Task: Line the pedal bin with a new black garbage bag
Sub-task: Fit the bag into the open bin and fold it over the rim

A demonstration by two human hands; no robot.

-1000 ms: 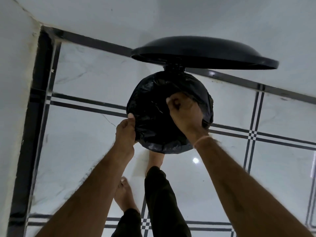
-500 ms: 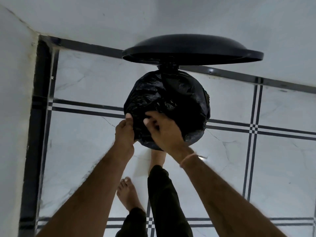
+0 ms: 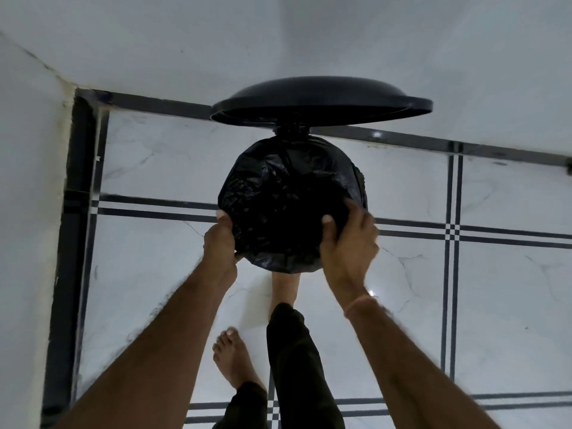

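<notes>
I look straight down on a round pedal bin whose black lid point(image 3: 322, 99) stands raised at the far side. A crinkled black garbage bag point(image 3: 288, 199) covers the bin's mouth and drapes over its rim. My left hand point(image 3: 221, 246) grips the bag at the rim's near left, thumb on top. My right hand point(image 3: 348, 243) clasps the bag at the near right rim, fingers curled over the edge. The bin's body is hidden under the bag.
The bin stands on a white marble floor point(image 3: 154, 274) with dark inlay lines, close to a white wall point(image 3: 309, 35) at the back and another wall point(image 3: 28, 212) at the left. My bare right foot point(image 3: 284, 289) is at the bin's base; the left foot point(image 3: 235, 357) is behind it.
My right hand has moved from the middle of the bag's top to the near right rim. My left hand has stayed on the near left rim.
</notes>
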